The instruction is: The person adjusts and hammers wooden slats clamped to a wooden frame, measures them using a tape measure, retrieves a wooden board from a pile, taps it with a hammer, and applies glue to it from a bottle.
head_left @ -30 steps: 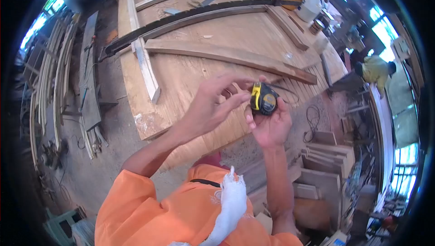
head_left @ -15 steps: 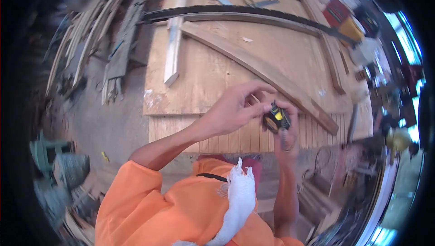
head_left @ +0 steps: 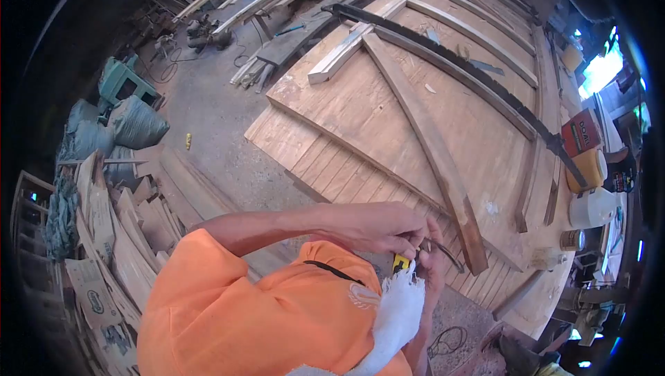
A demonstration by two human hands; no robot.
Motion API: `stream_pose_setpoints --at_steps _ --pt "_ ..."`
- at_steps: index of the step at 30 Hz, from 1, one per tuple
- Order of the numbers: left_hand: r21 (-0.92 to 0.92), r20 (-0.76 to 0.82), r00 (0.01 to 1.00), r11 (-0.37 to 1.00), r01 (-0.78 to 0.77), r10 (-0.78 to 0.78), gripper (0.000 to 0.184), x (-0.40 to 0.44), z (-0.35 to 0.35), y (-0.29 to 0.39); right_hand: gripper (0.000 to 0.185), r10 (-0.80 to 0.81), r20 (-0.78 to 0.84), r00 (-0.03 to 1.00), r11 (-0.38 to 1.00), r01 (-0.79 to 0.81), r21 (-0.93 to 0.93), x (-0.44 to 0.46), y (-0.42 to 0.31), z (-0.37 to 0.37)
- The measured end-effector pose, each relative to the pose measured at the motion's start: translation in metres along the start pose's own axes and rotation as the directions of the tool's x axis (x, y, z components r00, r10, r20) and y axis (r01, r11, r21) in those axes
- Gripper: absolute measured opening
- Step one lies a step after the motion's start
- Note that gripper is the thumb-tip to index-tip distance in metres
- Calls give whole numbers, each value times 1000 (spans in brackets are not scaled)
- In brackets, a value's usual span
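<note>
You have both hands together just off the near edge of the table (head_left: 339,109), with a tape measure (head_left: 400,263) between them. Only a yellow patch of its case shows; fingers and the white cloth (head_left: 395,317) on your orange shirt (head_left: 270,300) hide the rest. Your left hand (head_left: 388,228) comes across from the left, thumb and fingers bent and drawn together on the tape measure. Your right hand (head_left: 431,258) is partly behind the cloth, its fingers curled around the other side of the tape measure; how firm that grip is, I cannot tell. A dark curved strip (head_left: 445,254) sticks out from your fingers toward the table.

On the table, a loose board (head_left: 426,151) lies aslant, its near end close to your hands and reaching over the grooved strip (head_left: 346,175) along the near edge. Beyond it, a long dark bar (head_left: 443,50) crosses the table over the wooden frame (head_left: 471,33). At the table's right end stand a red box (head_left: 580,132), a yellow container (head_left: 590,168) and a white jug (head_left: 592,208). Left of the table, a small yellow object (head_left: 188,141) lies on the floor (head_left: 208,116), near some stuffed sacks (head_left: 138,123).
</note>
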State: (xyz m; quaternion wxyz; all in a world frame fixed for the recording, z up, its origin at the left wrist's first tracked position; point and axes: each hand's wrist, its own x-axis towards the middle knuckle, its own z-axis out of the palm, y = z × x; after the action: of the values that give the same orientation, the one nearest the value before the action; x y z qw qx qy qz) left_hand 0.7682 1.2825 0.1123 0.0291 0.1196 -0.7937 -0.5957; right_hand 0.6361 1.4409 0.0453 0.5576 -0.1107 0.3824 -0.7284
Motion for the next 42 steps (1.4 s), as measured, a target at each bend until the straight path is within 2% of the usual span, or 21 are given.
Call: stream_pose_setpoints --at_steps 1,3,5,7,9,10,13,15,16,20,21,22,23,25,26,27,29,30,31,34,42 --pt "69 32 999 998 1 -3 23 3 3 4 59 -78 32 996 997 78 0 2 -4 -2" --pt "90 22 997 993 -71 70 24 9 5 -2 62 -93 95 991 994 97 -39 -2 -14 -18" --pt "-180 76 988 977 -116 132 28 11 -1 3 62 -168 56 984 925 177 -336 -7 -15 -28" --pt "-173 131 987 983 -64 88 30 15 -13 2 63 -179 37 983 936 181 -303 -11 -12 -12" --pt "-177 190 981 984 -11 45 33 15 -25 -4 63 -318 86 944 782 313 -540 -19 -17 24" --pt "-198 229 972 980 -5 51 34 16 -33 -7 63 -320 83 944 777 312 -547 -18 -16 28" --pt "-255 325 943 967 13 73 33 17 -71 -16 52 -144 -82 986 731 51 -680 -8 -23 29" --pt "-286 388 918 958 35 82 32 16 -113 -28 43 -104 -75 992 638 8 -770 4 -34 17" --pt "-333 346 936 941 55 67 30 14 -142 -36 40 -57 -52 997 613 -6 -790 10 -37 1" --pt "-373 80 997 927 37 -8 29 19 -295 -81 27 118 -371 921 583 -367 -725 19 -78 18" --pt "-347 10 1000 938 26 -24 31 24 -336 -90 24 -68 -378 923 614 -260 -745 15 -72 7" --pt "-319 20 999 947 36 -31 31 30 -376 -102 21 -131 -324 937 585 -191 -788 21 -78 0" --pt "-294 30 999 955 45 -38 32 38 -404 -115 20 -165 -384 909 532 -245 -810 26 -82 12" --pt "-266 -3 997 961 72 -76 30 54 -424 -127 18 -237 -432 870 405 -316 -858 52 -91 36" --pt "-245 -89 993 968 56 -80 32 60 -427 -127 19 -269 -424 865 328 -331 -885 66 -94 45" --pt "-234 -89 994 971 39 -61 34 69 -442 -134 21 -256 -400 880 286 -326 -901 84 -102 63" --pt "-107 -237 971 994 -35 8 37 78 -461 -140 26 -245 -341 908 211 -294 -932 119 -113 85" --pt "-45 -261 965 998 -41 28 32 81 -469 -143 29 -247 -304 920 176 -266 -948 134 -117 90" --pt "-40 -254 967 998 -47 36 32 88 -476 -151 30 -237 -305 922 175 -269 -947 151 -119 88" --pt "170 -454 891 980 101 -13 14 104 -488 -183 29 -182 -334 925 172 -305 -937 188 -122 109" --pt "440 -624 761 885 151 180 17 118 -491 -223 27 -45 -379 924 173 -366 -914 238 -108 115"
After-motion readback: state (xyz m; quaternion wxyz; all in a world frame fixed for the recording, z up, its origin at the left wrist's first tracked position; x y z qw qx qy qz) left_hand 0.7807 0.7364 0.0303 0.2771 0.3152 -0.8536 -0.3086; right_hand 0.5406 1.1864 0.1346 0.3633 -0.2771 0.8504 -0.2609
